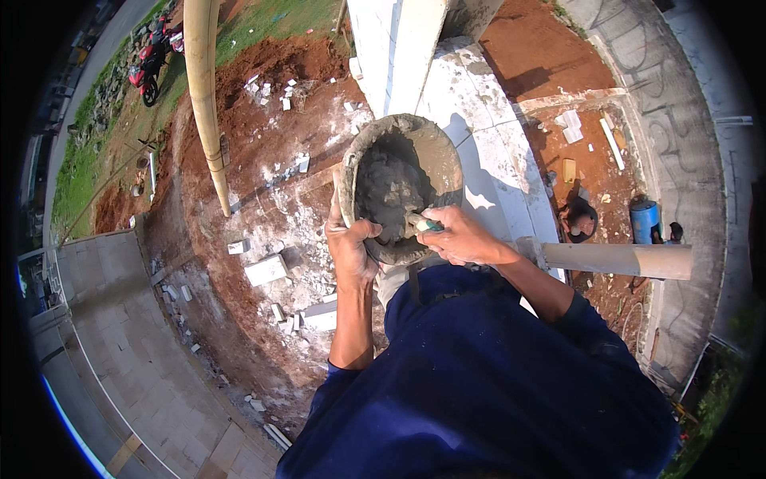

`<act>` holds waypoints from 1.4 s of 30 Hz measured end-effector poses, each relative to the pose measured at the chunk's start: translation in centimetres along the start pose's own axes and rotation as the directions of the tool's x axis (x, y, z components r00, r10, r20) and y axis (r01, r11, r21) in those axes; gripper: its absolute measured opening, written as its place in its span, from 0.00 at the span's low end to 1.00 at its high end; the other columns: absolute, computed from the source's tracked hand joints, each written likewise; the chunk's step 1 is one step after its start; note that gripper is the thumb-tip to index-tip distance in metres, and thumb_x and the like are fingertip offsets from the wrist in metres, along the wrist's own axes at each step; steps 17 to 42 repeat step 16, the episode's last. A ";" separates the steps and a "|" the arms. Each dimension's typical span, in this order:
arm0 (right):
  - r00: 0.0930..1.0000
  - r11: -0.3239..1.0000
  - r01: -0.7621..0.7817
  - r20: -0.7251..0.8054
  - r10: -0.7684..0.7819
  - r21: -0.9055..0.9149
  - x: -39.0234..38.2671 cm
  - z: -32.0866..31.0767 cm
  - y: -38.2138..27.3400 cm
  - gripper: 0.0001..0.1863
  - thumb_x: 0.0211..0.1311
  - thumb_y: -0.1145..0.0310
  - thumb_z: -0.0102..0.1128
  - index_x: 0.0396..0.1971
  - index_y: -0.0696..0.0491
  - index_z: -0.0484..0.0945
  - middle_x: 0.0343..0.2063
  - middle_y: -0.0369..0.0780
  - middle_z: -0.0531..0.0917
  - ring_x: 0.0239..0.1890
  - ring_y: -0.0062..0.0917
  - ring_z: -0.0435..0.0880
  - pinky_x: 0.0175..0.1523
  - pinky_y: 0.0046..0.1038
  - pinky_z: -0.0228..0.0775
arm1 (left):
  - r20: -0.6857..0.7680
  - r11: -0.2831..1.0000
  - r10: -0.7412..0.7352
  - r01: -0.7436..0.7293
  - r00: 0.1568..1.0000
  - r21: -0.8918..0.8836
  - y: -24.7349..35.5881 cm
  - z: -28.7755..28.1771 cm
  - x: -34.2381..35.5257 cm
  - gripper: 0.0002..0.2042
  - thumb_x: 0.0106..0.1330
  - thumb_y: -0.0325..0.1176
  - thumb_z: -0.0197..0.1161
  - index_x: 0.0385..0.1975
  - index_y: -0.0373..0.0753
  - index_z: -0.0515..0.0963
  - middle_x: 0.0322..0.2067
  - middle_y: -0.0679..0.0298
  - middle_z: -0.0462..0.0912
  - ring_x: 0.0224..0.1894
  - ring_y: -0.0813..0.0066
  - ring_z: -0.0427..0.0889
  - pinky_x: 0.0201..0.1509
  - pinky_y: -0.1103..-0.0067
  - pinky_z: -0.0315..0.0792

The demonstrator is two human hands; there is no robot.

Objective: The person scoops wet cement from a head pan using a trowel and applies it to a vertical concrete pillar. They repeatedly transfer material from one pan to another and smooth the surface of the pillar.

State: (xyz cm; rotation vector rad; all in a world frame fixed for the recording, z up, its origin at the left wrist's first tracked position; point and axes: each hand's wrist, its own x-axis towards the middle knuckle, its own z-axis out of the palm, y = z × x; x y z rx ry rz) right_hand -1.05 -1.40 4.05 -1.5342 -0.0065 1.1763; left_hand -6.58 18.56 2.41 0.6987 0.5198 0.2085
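Observation:
A round, mortar-crusted bucket (443,164) is held up in front of my body, tilted so its inside shows. Wet grey mortar (391,188) lies inside it. My left hand (351,249) grips the near left of the rim, thumb over the edge and fingers along the outer side. At the near right of the bucket, my right hand (463,235) is closed around the green and cream handle of a trowel (431,225). The trowel's blade is hard to make out against the mortar. Just beyond the bucket runs a white block wall top (487,120), splashed with grey.
A bamboo pole (203,104) slants down at the left. To my right, a thick grey pole (614,260) sticks out sideways. Far below, broken white blocks (266,271) litter the red soil. A blue drum (645,221) stands by the curved grey wall (674,160).

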 end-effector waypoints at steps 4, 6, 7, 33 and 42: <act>0.994 0.997 -0.013 -0.110 0.003 -0.082 -2.3 -1.9 -1.7 0.08 0.72 0.69 0.62 0.38 0.58 0.74 0.17 0.30 0.71 0.13 0.11 0.65 0.15 0.23 0.53 | -0.003 0.997 -0.048 0.048 0.999 -0.053 -1.5 0.8 1.8 0.37 0.49 0.10 0.52 0.66 0.35 0.74 0.40 0.62 0.84 0.29 0.77 0.79 0.37 0.79 0.80; 0.989 0.998 -0.038 -0.142 0.032 -0.039 -2.6 -3.0 -1.7 0.09 0.72 0.69 0.63 0.39 0.59 0.75 0.18 0.30 0.72 0.14 0.11 0.66 0.15 0.22 0.53 | -0.038 0.993 -0.071 0.068 0.997 -0.095 -2.8 1.1 2.4 0.37 0.49 0.10 0.52 0.66 0.35 0.74 0.39 0.62 0.83 0.29 0.77 0.79 0.37 0.79 0.81; 0.986 0.999 -0.050 -0.159 0.047 -0.015 -2.8 -3.6 -1.6 0.09 0.72 0.69 0.63 0.39 0.59 0.75 0.18 0.31 0.72 0.14 0.11 0.66 0.15 0.22 0.54 | -0.055 0.990 -0.086 0.079 0.995 -0.114 -3.4 1.2 2.8 0.37 0.49 0.10 0.53 0.66 0.35 0.74 0.39 0.63 0.83 0.29 0.77 0.79 0.37 0.78 0.81; 0.951 0.969 0.038 -0.306 0.040 0.243 -4.2 -8.3 -2.6 0.37 0.72 0.68 0.67 0.73 0.62 0.59 0.25 0.37 0.78 0.17 0.15 0.71 0.14 0.21 0.56 | 0.089 0.970 -0.181 0.192 0.980 -0.147 -7.6 1.5 8.5 0.44 0.47 0.10 0.51 0.72 0.41 0.70 0.55 0.60 0.84 0.36 0.75 0.84 0.39 0.80 0.81; 0.951 0.969 0.038 -0.306 0.040 0.243 -4.2 -8.3 -2.6 0.37 0.72 0.68 0.67 0.73 0.62 0.59 0.25 0.37 0.78 0.17 0.15 0.71 0.14 0.21 0.56 | 0.089 0.970 -0.181 0.192 0.980 -0.147 -7.6 1.5 8.5 0.44 0.47 0.10 0.51 0.72 0.41 0.70 0.55 0.60 0.84 0.36 0.75 0.84 0.39 0.80 0.81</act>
